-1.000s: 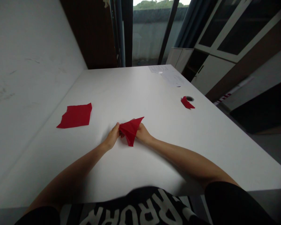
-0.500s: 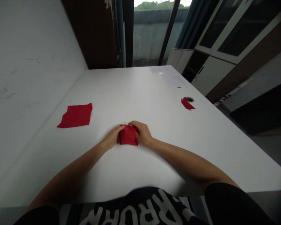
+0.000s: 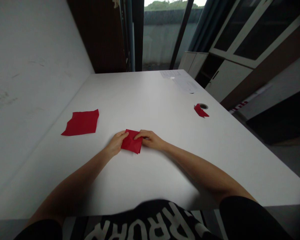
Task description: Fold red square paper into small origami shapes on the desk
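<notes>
A folded piece of red paper [image 3: 131,144] is held between my two hands, just above the near middle of the white table. My left hand [image 3: 116,142] grips its left edge, thumb on top and the other fingers hidden underneath. At its right edge, my right hand [image 3: 151,139] pinches the paper, with fingers laid over the upper right part. The layers part slightly at the lower right corner. To the left lies a flat red sheet [image 3: 82,122] with uneven edges.
A small folded red piece [image 3: 200,110] lies on the right beside a round cable hole [image 3: 203,106] in the white table [image 3: 150,100]. Printed sheets [image 3: 181,83] lie at the far right corner. A wall [image 3: 35,66] borders the table on the left.
The folded red paper has turned clockwise and shifted slightly left. My right fingers have moved from its top edge onto its upper face; my left hand has moved a little left with it.
</notes>
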`<state>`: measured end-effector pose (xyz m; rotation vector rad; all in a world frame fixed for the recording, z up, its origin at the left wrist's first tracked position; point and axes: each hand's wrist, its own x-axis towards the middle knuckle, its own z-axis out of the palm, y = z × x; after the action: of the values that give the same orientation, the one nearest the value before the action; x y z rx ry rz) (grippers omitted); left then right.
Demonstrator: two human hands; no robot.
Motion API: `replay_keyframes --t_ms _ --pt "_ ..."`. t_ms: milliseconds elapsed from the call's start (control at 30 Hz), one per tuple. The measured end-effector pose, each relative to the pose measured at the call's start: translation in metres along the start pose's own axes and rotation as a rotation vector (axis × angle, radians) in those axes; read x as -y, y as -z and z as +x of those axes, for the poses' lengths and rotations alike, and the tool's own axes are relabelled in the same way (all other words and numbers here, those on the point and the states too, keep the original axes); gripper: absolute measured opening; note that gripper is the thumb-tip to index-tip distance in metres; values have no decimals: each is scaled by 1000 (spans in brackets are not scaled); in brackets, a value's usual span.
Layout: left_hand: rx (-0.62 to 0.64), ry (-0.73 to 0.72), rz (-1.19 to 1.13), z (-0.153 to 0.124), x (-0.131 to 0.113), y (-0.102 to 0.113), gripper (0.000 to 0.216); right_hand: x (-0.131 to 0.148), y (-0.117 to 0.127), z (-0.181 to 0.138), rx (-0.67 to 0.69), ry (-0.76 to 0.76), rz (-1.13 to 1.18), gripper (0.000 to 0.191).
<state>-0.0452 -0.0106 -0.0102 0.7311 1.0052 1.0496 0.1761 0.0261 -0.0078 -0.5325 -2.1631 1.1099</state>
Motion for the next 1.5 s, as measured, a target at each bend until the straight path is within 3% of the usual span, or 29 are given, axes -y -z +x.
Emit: replay_keyframes --t_ms 100,267,367,467,533,600,733,867,967,1100,1233,1500 --pt "-21 -79 49 4 4 4 39 -6 3 0 -26 -61 -34 40" --pt "-49 -259 356 4 6 11 85 -18 7 1 -100 -133 -151 41" --pt "-109 -503 667 1 2 14 75 -25 9 0 -101 -130 -338 40" --pt "-62 -664 978 -2 0 14 40 -30 11 -1 -110 -81 -548 35" --pt "14 -678 1132 -3 -1 13 23 -32 13 -1 -97 -56 -631 32" --pt "54 -680 1218 -4 0 12 23 -31 14 -1 -60 -38 -673 32" --pt "59 -680 1258 -3 0 11 35 -26 16 0 42 0 -735 34" --pt "57 -664 1265 0 -2 15 14 -21 15 0 72 -5 -743 25" --pt "13 -694 1277 2 -2 18 16 -19 15 0 26 -71 -679 16" --pt "-45 -611 1298 2 0 17 17 -17 11 1 -5 -201 -665 32" --pt "-97 -546 1293 3 4 15 19 -18 5 4 -25 -294 -713 33" --pt "-93 -668 1482 6 6 17 38 -16 1 10 -67 -422 -871 29"
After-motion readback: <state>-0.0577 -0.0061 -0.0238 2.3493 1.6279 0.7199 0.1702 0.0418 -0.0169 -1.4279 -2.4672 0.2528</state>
